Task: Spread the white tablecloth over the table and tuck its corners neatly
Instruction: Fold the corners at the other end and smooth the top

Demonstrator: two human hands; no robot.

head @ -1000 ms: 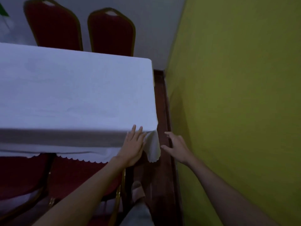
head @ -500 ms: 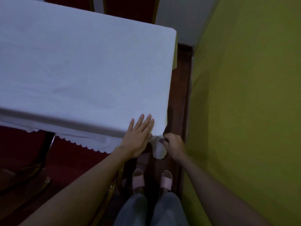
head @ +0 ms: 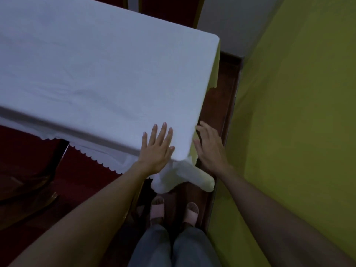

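Observation:
The white tablecloth (head: 100, 70) covers the table top, with a scalloped hem hanging over the near edge. Its near right corner (head: 183, 176) droops in a loose bunch below the table corner. My left hand (head: 157, 151) lies flat, fingers spread, on the cloth right at that corner. My right hand (head: 211, 149) is open beside the table's right side, fingers against the hanging cloth, holding nothing.
A yellow-green wall (head: 298, 122) runs close along the right, leaving a narrow strip of dark wooden floor (head: 217, 108). Red chairs stand at the far side (head: 169, 10) and one at the near left (head: 25, 170). My feet in pink slippers (head: 173, 211) are below the corner.
My right hand has let go of the hanging corner, opened, and risen along the table's right side. The left hand slid further onto the top. The view tilted down.

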